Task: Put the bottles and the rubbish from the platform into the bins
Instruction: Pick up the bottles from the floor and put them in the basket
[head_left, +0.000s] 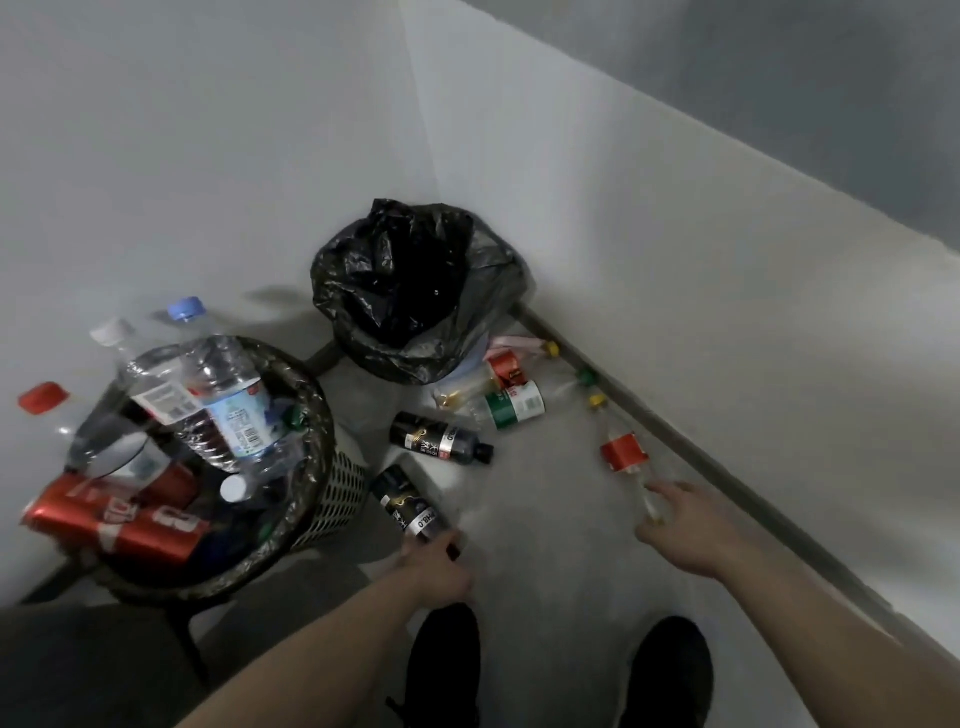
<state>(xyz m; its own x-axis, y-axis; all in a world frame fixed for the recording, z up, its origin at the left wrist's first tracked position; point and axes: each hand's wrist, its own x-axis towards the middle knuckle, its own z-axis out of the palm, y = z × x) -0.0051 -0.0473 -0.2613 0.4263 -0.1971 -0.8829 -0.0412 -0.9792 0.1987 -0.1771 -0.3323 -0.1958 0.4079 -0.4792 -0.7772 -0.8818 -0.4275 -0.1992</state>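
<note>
Two black shoes (556, 670) stand on the grey floor (535, 561), and two bare arms reach out over them.

The left hand (439, 564) has its fingers curled round the cap end of a dark bottle (410, 506). This bottle points up toward the basket bin (332, 488) just beside it, so I think it is going in there next.

The right hand (680, 530) is spread out, with loose fingers. Its fingertips (657, 488) touch the bottom end of a clear bottle with a red label (626, 457). It does not have a grip on it yet. That bottle lies along the foot of the wall, so the hand has to come in from the side.

The basket bin is very full. Big clear water bottles (218, 400) stick up out of the top, and red cans or packs (114, 519) lean over its rim. More things may slide off if they are not pushed down.

The other bin has a black bag (410, 291) in it and sits in the corner. It looks dark inside, and I cannot tell what is in it.

More rubbish waits on the floor. Another dark bottle (441, 439) lies flat in the middle. A bottle with a green label (514, 405) and one with a red label (501, 371) lie close by the black bag. Most of the job is not done yet.
</note>
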